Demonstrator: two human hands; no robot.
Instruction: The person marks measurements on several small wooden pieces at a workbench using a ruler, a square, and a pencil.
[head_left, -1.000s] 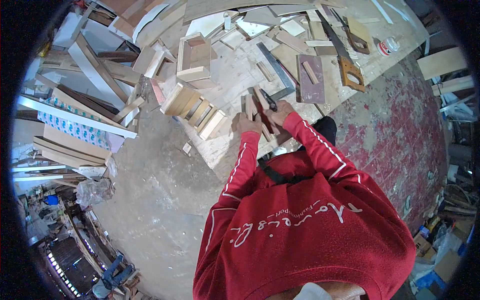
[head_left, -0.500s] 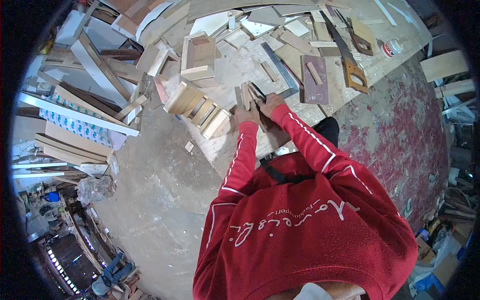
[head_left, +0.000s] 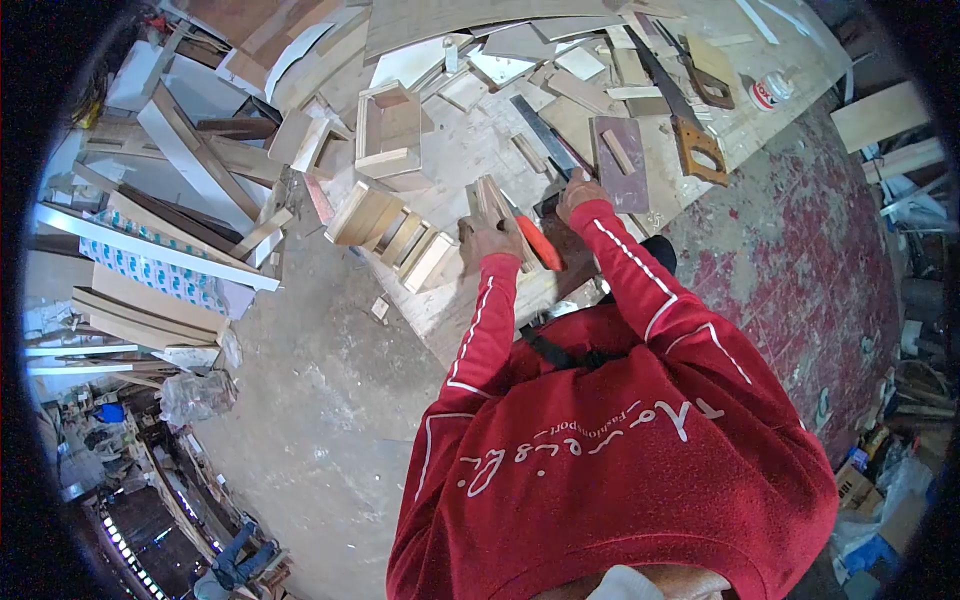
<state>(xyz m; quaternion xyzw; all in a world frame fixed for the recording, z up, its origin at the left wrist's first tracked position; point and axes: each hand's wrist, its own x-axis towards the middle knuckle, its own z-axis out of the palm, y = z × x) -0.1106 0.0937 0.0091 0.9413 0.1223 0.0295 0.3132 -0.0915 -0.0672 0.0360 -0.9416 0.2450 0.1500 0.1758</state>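
Note:
My left hand is closed around the near end of a small wooden piece on the worktable. Beside it lies a tool with an orange-red handle, its narrow end against the wood. My right hand is closed on the near end of a metal try square, whose long blade points away across the table. Just right of the square is a purplish-brown board with a small wooden strip on top. A slatted wooden assembly stands left of my left hand.
An open wooden box stands farther back. Two handsaws, one with a wooden handle, lie at the right beside a clear jar. Offcuts cover the back of the table. Planks are piled at the left.
My right hand has left the wooden piece and moved right to the try square, which has shifted slightly. The orange-handled tool now lies beside my left hand, which stays on the wood.

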